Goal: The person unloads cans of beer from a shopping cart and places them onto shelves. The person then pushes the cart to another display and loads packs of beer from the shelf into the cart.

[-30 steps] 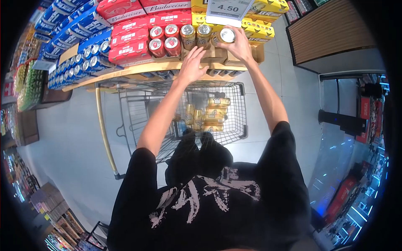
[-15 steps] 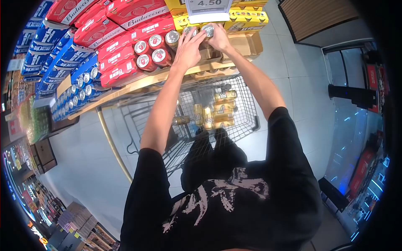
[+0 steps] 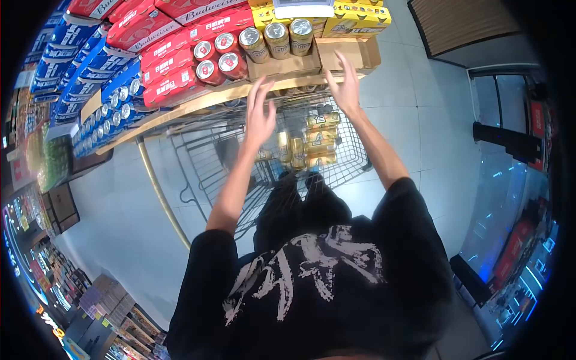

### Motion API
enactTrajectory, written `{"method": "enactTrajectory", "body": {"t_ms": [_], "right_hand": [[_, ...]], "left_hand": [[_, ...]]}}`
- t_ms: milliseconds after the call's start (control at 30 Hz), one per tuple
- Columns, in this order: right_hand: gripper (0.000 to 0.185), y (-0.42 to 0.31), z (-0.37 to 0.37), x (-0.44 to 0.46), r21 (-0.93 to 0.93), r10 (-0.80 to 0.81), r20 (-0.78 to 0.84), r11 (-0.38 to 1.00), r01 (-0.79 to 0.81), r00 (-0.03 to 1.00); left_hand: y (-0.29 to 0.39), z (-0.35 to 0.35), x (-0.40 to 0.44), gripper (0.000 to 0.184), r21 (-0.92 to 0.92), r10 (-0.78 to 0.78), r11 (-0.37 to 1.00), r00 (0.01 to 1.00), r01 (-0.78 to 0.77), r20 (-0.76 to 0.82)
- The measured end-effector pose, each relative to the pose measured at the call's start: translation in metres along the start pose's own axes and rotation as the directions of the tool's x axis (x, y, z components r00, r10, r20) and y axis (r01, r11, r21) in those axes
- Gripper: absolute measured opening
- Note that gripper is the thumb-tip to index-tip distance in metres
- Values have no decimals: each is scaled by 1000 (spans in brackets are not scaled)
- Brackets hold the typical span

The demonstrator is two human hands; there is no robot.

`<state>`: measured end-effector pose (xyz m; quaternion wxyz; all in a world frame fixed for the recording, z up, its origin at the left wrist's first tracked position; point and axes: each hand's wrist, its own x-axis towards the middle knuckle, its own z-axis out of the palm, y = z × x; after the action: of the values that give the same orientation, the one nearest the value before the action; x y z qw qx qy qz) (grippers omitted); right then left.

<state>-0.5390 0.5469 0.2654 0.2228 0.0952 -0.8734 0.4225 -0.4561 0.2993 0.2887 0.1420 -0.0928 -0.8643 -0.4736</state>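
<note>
My left hand [image 3: 260,115] is raised over the cart's far edge, fingers apart and empty. To its right, my right hand [image 3: 344,87] is also open, with nothing in it, in front of a shallow cardboard tray [image 3: 354,54]. Three gold cans stand upright in a row on the shelf: a left one [image 3: 255,47], a middle one [image 3: 277,41] and a right one [image 3: 301,37]. Neither hand touches them. Below, several gold cans [image 3: 321,135] lie on their sides in the wire shopping cart [image 3: 354,157].
Red cans [image 3: 230,66] and red Budweiser boxes [image 3: 168,72] stand left of the gold cans, with blue cans [image 3: 114,123] farther left. Yellow boxes [image 3: 358,19] sit behind. The wooden shelf edge [image 3: 180,114] runs along the cart's far side.
Both hands have let go of the cans on the shelf and drawn back toward me, opening. The right gold can now stands beside the other two.
</note>
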Motion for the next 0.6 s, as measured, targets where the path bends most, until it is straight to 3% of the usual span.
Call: {"method": "enactTrajectory", "body": {"t_ms": [67, 133, 200, 267, 333, 400, 500, 533, 600], "right_hand": [[42, 22, -20, -48, 80, 164, 54, 983, -168, 985], [38, 28, -37, -94, 52, 247, 120, 966, -254, 962], [37, 25, -44, -142, 0, 440, 307, 887, -462, 844], [37, 42, -33, -214, -73, 463, 482, 867, -493, 744], [32, 24, -32, -259, -174, 570, 732, 685, -707, 372], [28, -8, -31, -292, -15, 483, 790, 633, -774, 379], [27, -27, -23, -322, -32, 505, 809, 548, -836, 300], [27, -29, -20, -332, -36, 531, 801, 505, -862, 277], [30, -35, -17, -338, 25, 535, 799, 426, -905, 274]], "left_hand": [[-23, -5, -68, 46, -48, -132, 990, 991, 133, 9], [-55, -10, -130, 52, 92, -287, 956, 953, 279, 96], [-87, -7, -176, 63, 203, -491, 865, 859, 460, 144], [-127, 2, -200, 74, 308, -549, 809, 831, 501, 88], [-161, 4, -208, 86, 397, -644, 721, 761, 568, 82], [-193, 10, -194, 99, 461, -759, 611, 641, 643, 112], [-218, 21, -171, 109, 471, -748, 621, 654, 627, 116], [-226, 23, -164, 108, 466, -703, 662, 702, 588, 114], [-227, 28, -142, 107, 559, -793, 557, 593, 614, 139]]}}
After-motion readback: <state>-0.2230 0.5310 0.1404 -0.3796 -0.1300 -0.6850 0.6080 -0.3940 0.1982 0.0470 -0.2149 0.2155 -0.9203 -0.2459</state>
